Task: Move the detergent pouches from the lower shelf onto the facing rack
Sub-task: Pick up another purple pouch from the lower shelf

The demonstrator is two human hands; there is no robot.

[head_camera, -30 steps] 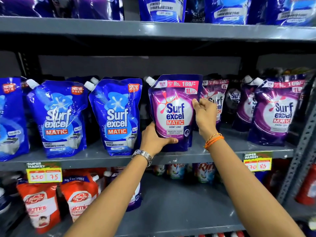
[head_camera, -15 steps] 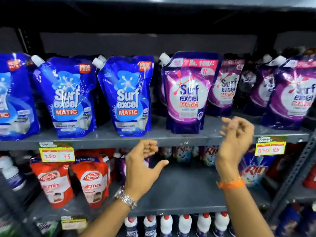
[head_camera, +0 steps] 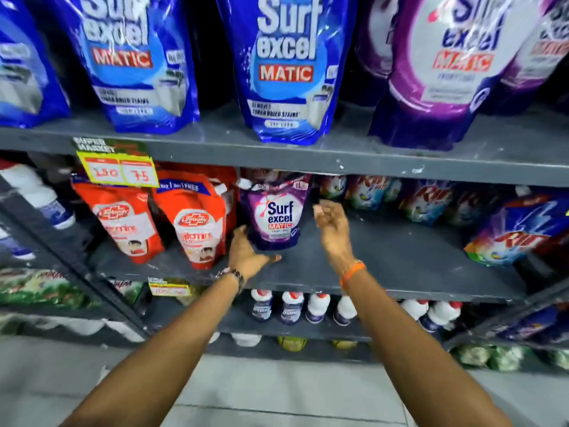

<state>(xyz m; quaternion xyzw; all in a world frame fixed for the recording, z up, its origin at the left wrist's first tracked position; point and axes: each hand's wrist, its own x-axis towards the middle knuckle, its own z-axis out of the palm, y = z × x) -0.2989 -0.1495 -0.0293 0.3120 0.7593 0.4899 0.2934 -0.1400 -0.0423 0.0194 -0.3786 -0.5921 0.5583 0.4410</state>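
Note:
A small purple Surf Excel pouch (head_camera: 278,215) stands upright on the grey lower shelf (head_camera: 400,257), near its middle. My left hand (head_camera: 249,254) is open at the pouch's lower left corner, with the thumb stretched under its base. My right hand (head_camera: 332,223) hovers just right of the pouch with its fingers loosely curled and nothing in them. On the upper shelf (head_camera: 215,152) stand a large purple Surf Excel pouch (head_camera: 437,72) and two blue ones (head_camera: 286,72) (head_camera: 132,63).
Red Lifebuoy pouches (head_camera: 197,223) stand close to the left of the small purple pouch. Rin packs (head_camera: 517,232) fill the back and right of the lower shelf. White-capped bottles (head_camera: 317,308) line the shelf below. A yellow price tag (head_camera: 118,171) hangs from the upper shelf's edge.
Both hands let go of the purple pouch on the upper shelf and dropped to the lower shelf. The view tilted down and they now flank a smaller purple pouch.

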